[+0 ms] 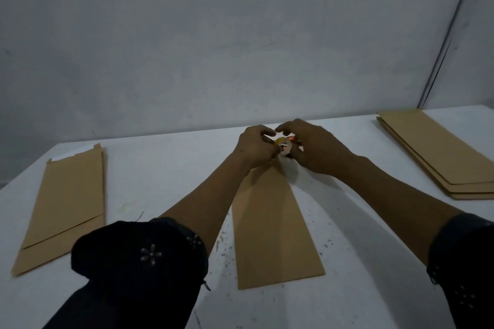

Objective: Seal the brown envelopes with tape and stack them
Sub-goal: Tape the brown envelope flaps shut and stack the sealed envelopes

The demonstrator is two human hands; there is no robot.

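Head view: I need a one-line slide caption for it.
Both hands, left hand and right hand, hold a tape roll over the far end of the middle envelope, envelope piles on either side.

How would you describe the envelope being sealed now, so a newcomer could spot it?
On the white table, find the two hands, left hand and right hand, on a tape roll. The envelope lies singly beneath them, between the arms, unlike the side piles.

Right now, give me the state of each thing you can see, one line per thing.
Left hand: curled, pinching the tape roll.
Right hand: curled round the tape roll.
Tape roll: held up between both hands, mostly hidden.
Middle envelope: flat on the table, far end hidden by the hands.
Left envelope: lying flat, flap open.
Right envelope stack: several, stacked flat.
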